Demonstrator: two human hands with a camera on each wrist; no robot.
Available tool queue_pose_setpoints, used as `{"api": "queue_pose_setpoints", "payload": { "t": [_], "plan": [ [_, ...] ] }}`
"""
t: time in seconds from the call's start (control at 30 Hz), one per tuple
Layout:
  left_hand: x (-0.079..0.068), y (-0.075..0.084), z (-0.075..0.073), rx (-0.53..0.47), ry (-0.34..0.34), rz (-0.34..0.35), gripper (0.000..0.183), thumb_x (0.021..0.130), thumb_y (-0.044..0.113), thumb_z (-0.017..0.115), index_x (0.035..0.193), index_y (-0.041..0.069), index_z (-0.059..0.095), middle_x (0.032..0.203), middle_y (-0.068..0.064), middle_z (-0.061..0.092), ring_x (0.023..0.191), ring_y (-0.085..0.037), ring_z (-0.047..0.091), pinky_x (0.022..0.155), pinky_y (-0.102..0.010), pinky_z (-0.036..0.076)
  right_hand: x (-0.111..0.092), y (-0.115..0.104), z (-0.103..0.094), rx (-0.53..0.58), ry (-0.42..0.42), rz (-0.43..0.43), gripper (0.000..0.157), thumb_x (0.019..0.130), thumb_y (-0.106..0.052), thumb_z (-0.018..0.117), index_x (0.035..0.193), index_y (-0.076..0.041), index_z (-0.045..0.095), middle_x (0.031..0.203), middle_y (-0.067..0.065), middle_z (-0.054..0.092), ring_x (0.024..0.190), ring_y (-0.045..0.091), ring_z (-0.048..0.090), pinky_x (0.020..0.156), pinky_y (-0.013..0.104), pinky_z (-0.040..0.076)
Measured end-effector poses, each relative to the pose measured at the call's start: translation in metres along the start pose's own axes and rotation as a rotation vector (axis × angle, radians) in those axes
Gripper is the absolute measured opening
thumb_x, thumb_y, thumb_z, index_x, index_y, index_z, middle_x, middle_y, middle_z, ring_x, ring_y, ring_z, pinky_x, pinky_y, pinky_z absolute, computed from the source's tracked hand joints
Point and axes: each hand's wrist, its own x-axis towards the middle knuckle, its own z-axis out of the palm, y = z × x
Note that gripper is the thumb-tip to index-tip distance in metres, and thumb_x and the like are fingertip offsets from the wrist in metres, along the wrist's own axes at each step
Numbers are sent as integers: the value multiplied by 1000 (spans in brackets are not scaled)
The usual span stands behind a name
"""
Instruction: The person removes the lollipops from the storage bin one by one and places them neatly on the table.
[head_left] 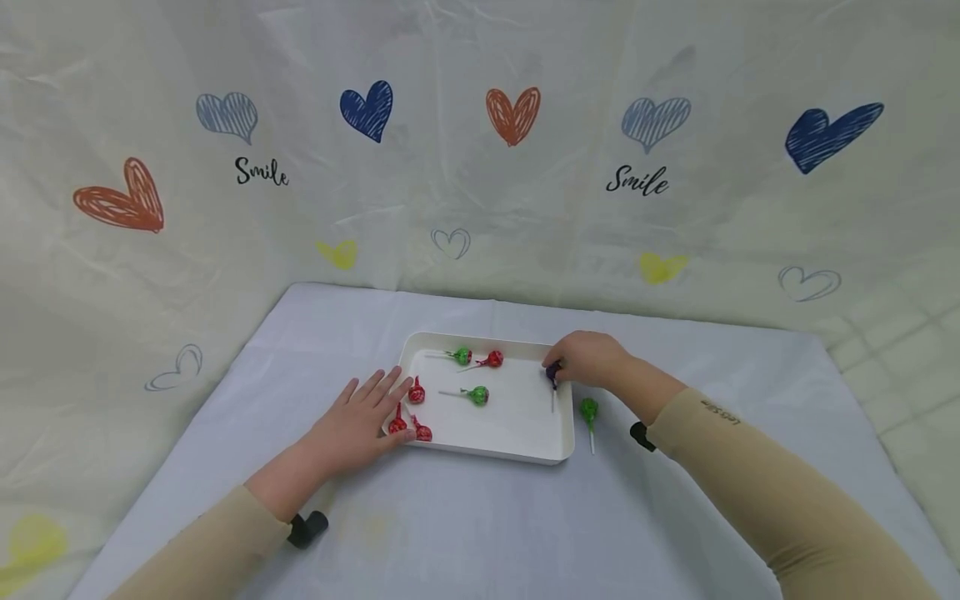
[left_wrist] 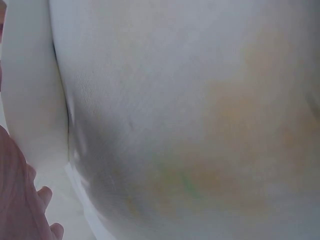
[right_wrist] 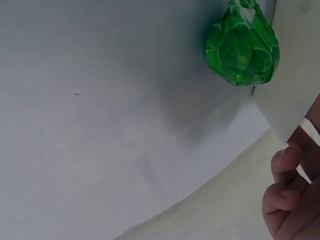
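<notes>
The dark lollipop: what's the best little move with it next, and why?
Probably, the right hand should set the dark lollipop down in the tray and let go. It pinches that lollipop at the tray's right end, with bare space beside it and other lollipops lying further left. A green lollipop lies just outside, on the right, and may need a free hand.

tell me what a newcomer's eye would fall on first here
Probably the bold hearts across the backdrop. Below, on the table, the white tray with its red lollipops and green lollipops stands out. The right hand pinches a dark lollipop at the tray's right end; the left hand spreads over its left edge.
</notes>
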Motion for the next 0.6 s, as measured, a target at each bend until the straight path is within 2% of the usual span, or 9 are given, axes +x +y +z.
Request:
{"api": "queue_pose_setpoints", "payload": {
  "t": [0.6],
  "plan": [
    [-1,1,1,-5,-2,-2,90,91,70,48,160,21,19,167,-4,10,152,-31,9,119,-58,7,-2,-6,5,41,24,-19,22,88,-22,75,109,-26,79,110,-8,72,101,17,63,87,40,53]
  ]
}}
